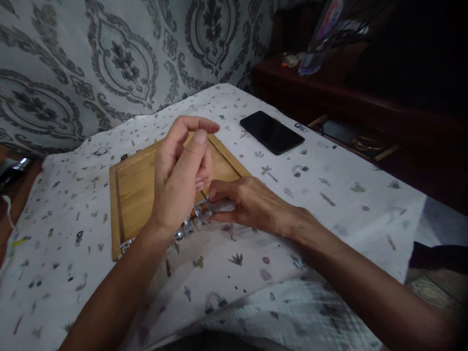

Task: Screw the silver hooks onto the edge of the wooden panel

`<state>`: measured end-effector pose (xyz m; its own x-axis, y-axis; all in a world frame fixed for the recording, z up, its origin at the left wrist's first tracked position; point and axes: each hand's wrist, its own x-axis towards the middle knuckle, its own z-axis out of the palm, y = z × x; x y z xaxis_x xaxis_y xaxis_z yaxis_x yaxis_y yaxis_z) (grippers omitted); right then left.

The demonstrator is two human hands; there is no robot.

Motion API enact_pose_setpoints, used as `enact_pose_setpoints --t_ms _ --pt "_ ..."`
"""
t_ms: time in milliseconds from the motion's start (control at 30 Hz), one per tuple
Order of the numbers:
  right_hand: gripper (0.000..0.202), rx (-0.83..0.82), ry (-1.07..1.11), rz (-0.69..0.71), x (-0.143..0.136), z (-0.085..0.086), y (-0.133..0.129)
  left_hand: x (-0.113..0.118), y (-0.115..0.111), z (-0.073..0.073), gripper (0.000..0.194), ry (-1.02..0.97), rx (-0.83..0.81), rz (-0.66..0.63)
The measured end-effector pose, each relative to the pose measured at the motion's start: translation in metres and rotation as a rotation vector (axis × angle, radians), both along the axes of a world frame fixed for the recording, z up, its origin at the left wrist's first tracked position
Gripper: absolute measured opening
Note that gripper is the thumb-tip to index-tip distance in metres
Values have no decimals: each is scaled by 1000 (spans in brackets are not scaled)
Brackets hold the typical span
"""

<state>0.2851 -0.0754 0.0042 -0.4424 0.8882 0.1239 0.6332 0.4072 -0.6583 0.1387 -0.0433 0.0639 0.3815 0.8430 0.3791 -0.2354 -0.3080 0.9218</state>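
Observation:
A wooden panel (pixel 137 187) with a raised frame lies on the patterned white cloth, partly covered by my hands. Shiny metal hinge-like pieces (pixel 188 226) run along its near edge. Above the panel, my left hand (pixel 185 168) has curled fingers with the thumb against them; a thin metal shaft shows just below it, and the rest of what it holds is hidden. On the right, my right hand (pixel 243 202) pinches a metal piece (pixel 204 213) at the panel's near edge between thumb and finger.
A black phone (pixel 272 132) lies beyond my right hand. Grey patterned fabric (pixel 124 58) rises behind the cloth-covered surface (pixel 321 214). Dark red furniture (pixel 300 92) with an open drawer (pixel 360 144) stands at the right. A cable (pixel 10 214) hangs at the left.

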Motion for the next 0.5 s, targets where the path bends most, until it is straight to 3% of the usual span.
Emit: enact_pose_setpoints --t_ms 133,333,500 --pt "22 9 6 -1 0 1 0 0 2 -2 17 36 24 -27" --pt "24 -19 -34 -6 -1 5 0 5 -4 4 28 82 54 206" --pt "22 -12 2 9 -1 4 0 18 -10 5 37 -53 -26 301"
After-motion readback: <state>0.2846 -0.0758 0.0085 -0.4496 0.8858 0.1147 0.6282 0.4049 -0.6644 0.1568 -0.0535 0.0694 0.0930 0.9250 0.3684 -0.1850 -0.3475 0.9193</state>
